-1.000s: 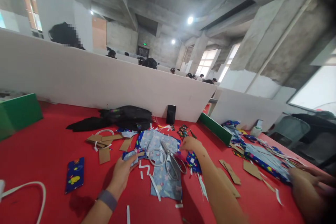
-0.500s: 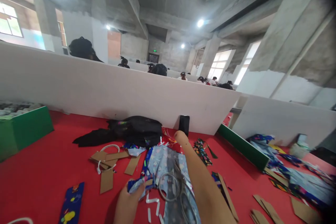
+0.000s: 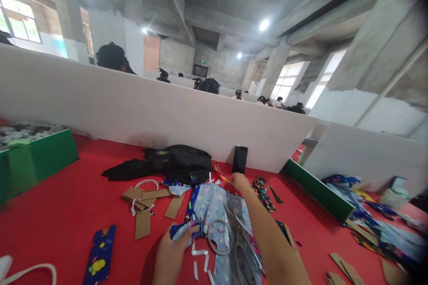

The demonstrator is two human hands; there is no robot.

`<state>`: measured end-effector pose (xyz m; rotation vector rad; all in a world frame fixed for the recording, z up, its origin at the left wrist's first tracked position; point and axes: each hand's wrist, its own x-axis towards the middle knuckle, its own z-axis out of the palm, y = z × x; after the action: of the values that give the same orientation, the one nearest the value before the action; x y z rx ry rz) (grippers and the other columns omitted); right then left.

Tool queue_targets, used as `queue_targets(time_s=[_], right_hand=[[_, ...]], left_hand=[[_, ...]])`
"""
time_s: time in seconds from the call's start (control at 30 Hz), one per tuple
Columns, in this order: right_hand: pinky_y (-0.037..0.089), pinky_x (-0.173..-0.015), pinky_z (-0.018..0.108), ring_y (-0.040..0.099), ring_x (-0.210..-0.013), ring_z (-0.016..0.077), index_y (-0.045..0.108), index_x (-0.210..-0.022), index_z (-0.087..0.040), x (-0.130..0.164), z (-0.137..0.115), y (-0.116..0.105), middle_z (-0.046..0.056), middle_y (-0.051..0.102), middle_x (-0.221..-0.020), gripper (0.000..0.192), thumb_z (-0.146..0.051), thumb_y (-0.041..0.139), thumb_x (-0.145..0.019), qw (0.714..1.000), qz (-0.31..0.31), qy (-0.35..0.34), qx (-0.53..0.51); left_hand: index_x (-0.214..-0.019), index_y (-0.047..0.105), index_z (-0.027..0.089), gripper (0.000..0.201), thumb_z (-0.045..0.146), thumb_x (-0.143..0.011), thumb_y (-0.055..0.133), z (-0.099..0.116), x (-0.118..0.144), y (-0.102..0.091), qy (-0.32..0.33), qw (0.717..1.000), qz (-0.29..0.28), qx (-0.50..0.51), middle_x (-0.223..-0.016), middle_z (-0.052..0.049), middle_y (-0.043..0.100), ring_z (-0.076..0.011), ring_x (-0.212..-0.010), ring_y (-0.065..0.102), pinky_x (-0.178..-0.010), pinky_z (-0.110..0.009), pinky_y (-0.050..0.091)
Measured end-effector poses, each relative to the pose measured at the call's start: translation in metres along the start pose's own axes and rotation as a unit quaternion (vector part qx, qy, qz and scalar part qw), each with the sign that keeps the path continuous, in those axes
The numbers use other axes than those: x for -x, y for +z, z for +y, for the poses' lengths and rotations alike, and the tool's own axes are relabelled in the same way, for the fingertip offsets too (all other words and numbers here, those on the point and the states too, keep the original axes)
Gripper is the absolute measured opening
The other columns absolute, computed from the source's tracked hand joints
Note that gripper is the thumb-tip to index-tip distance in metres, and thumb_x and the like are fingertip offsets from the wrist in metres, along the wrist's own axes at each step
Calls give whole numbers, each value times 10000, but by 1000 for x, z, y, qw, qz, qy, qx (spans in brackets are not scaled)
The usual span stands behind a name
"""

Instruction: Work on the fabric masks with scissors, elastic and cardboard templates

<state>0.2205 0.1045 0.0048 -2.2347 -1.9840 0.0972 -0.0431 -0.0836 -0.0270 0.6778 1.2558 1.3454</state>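
Note:
My left hand (image 3: 172, 249) is closed round a small folded piece of blue patterned fabric (image 3: 185, 230), and a bit of brown card shows at its edge. Farther off, my right hand (image 3: 240, 182) reaches to the back of the table, just below an upright black phone (image 3: 240, 159). Its fingers are curled beside a small orange piece and thin red threads (image 3: 223, 178); what they pinch, if anything, is hidden. Between my arms lies light blue patterned fabric (image 3: 210, 200). Metal scissors (image 3: 239, 229) with large loop handles rest on that fabric.
Cardboard strips (image 3: 143, 225) and a white cord (image 3: 147, 182) lie left of the fabric. Behind is a black cloth bundle (image 3: 180, 162). A dark blue printed strip (image 3: 100, 256) is near the left front. A white partition (image 3: 187, 120) and green dividers (image 3: 317, 189) border the red table.
The view has shifted slightly. My right hand has drawn a little toward me, away from the phone. My left hand keeps hold of the folded fabric.

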Motion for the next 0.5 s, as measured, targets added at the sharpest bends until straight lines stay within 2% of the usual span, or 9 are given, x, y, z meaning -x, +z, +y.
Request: queue_targets(time_s=[0.1,0.37,0.43,0.5], right_hand=[[487,-805,378,564,-956,179,520,-1131,-168,17,0,-4,69,544,-1133,300,-323,512,-875,1000,-13,-4,16],[473,-829,400,556,-975,186,526,-1119,-160,38,-5,-7,67,545,-1133,301,-331,515,-872,999,12,-19,28],[448,-850,401,546,-990,190,560,-1053,-152,40,-6,-6,63,566,-1095,256,-319,530,-861,999,28,-22,23],[410,-857,361,533,-1008,200,610,-905,-154,44,-8,-7,64,603,-1009,132,-253,566,-829,999,49,-20,11]], left_hand=[[-745,689,149,312,354,-515,746,3,2,2,8,1000,-25,5,-753,-98,728,-275,-766,672,-676,-329,513],[-725,687,151,320,365,-495,749,7,3,0,16,1000,-19,-11,-723,-100,725,-301,-786,671,-698,-362,516],[-740,691,148,340,366,-486,751,7,3,-1,21,999,-20,-24,-728,-98,725,-307,-790,670,-716,-374,513],[-752,695,146,349,363,-484,750,7,3,-1,22,999,-26,-20,-740,-98,727,-307,-798,670,-728,-377,511]])
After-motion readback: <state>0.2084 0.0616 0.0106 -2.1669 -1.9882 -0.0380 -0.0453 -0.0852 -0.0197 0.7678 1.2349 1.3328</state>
